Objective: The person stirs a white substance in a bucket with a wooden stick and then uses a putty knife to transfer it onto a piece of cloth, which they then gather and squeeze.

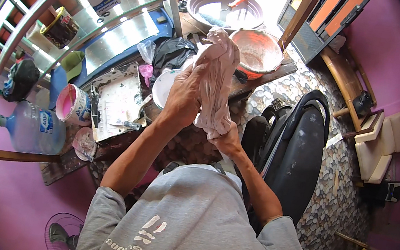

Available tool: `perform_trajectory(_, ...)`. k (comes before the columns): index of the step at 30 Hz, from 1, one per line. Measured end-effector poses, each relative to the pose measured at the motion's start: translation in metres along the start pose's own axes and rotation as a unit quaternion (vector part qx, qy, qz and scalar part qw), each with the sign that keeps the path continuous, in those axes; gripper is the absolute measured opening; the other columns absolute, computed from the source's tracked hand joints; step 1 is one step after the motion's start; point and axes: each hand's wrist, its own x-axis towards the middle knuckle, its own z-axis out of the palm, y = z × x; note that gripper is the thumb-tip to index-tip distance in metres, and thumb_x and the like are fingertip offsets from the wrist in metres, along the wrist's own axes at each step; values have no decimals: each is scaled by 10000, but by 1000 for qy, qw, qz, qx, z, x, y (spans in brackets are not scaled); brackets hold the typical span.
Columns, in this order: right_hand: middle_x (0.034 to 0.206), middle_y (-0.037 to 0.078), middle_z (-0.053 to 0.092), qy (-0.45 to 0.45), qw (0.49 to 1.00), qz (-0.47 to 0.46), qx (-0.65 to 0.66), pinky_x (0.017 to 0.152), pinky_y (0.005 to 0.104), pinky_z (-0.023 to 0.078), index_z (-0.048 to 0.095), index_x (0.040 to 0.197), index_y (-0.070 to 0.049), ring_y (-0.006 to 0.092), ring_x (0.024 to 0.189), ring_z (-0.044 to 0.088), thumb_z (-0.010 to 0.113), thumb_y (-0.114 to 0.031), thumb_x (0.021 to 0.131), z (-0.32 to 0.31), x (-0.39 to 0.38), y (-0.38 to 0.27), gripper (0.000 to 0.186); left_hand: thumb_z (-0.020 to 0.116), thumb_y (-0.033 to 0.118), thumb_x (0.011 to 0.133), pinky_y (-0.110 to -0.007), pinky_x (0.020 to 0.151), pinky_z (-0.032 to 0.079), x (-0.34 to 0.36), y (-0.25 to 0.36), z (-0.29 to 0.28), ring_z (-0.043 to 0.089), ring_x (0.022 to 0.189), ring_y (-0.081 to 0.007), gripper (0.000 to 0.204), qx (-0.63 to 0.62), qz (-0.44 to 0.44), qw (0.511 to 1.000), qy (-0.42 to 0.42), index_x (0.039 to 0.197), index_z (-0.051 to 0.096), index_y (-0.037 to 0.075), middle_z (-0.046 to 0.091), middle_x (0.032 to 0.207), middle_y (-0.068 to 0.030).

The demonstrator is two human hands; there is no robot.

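Note:
In front of my chest I hold a crumpled, pale pink-white cloth (218,84), bunched lengthwise and looking damp. My left hand (185,93) is closed around its left side, near the middle. Lower down, my right hand (227,141) grips the cloth's bottom end. The top of the cloth stands up close to an orange basin (277,43) with a whitish, smeared inside. Just left of my left hand sits a white bowl (161,88), partly hidden by the hand. Behind the orange basin is a wide grey basin (193,4) with an orange-handled tool in it.
At left, a paint-stained tray (113,96), a white bucket with pink paint (79,115) and a large clear water bottle (40,129) stand together. A glass display case (116,33) rises behind them. To my right is a black motorcycle seat (300,153) over a pebble-patterned floor (335,193).

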Motion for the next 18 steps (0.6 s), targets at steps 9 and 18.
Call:
perform_trajectory(9,1057,22,565,-20,996,-70,-54,873,293,437,573,1109,-23,164,939,559,788,-30,665,13,5,-23,494,491,221,967,-307,779,537,1,7,-9,609,935,-151,332,-53,17,998,-19,1240,501,32,601,1112,-75)
perform_trajectory(18,916,13,635,28,991,-9,-127,790,277,467,639,974,-27,110,865,572,736,-14,686,16,4,4,304,488,239,965,-312,777,533,5,-4,-35,616,953,-176,348,-57,-9,998,2,1251,495,43,593,1140,-74)
